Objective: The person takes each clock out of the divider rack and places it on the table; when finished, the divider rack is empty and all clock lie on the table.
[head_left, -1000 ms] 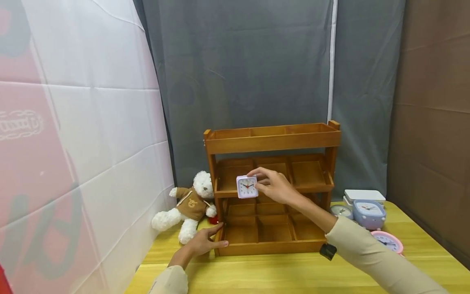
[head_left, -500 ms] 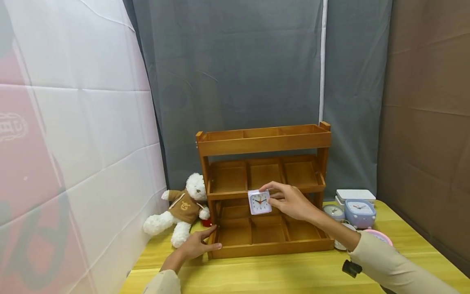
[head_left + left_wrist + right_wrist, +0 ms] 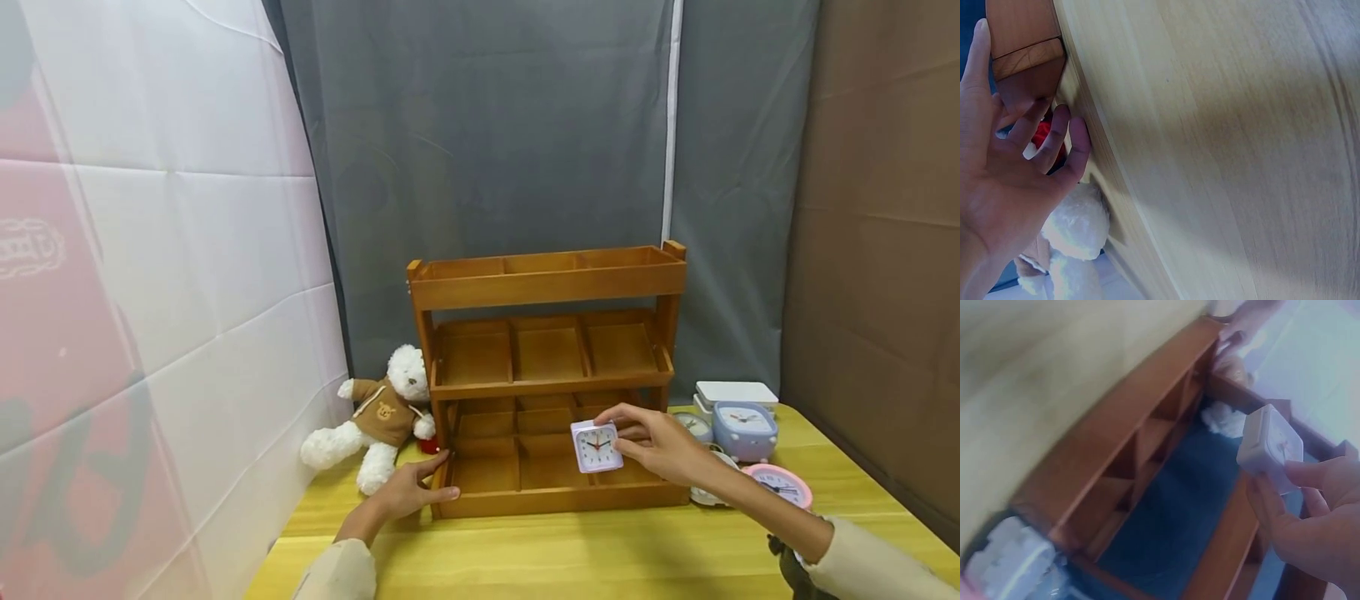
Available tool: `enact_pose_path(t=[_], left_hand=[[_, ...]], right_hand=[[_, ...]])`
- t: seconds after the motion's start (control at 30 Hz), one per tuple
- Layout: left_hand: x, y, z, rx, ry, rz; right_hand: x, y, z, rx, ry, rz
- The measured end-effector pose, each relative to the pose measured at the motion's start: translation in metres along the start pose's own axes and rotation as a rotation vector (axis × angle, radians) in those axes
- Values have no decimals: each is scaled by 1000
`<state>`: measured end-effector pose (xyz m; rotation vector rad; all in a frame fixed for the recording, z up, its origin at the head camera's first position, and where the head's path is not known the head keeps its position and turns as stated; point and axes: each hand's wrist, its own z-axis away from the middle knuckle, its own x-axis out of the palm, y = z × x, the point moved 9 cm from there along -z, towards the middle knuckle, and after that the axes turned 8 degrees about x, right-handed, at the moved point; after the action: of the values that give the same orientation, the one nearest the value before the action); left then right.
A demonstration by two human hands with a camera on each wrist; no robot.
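In the head view my right hand (image 3: 660, 444) pinches a small square lilac alarm clock (image 3: 597, 447) between thumb and fingers. Its white dial faces the head camera, in front of the bottom right compartments of a brown wooden rack (image 3: 555, 287). The right wrist view shows the white side of the clock (image 3: 1260, 440) and the fingertips on its edges. At the rack's lower left corner rests my left hand (image 3: 401, 492), thumb at the front and relaxed fingers touching the side panel (image 3: 1029, 78).
A white teddy bear (image 3: 386, 412) in a brown hoodie leans left of the rack. To its right, on the yellow wood-grain table (image 3: 525, 558), stand a blue clock (image 3: 745, 432), a pink round clock (image 3: 780, 487), white boxes (image 3: 738, 393) and other clocks.
My right hand has carried the alarm clock right and down, from before the middle tier to before the bottom tier. The left hand has stayed at the rack's corner.
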<state>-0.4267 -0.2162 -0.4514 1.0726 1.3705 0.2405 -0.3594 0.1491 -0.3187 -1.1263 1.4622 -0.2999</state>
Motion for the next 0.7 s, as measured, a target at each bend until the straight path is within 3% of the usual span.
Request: enact_pose_path(t=[0.5, 0.7], left_hand=[[-1, 1, -2, -1, 4, -24], [0, 1, -2, -13, -1, 16]], right_hand=[[-10, 65, 52, 62, -8, 38], [-10, 90, 70, 19, -15, 66]])
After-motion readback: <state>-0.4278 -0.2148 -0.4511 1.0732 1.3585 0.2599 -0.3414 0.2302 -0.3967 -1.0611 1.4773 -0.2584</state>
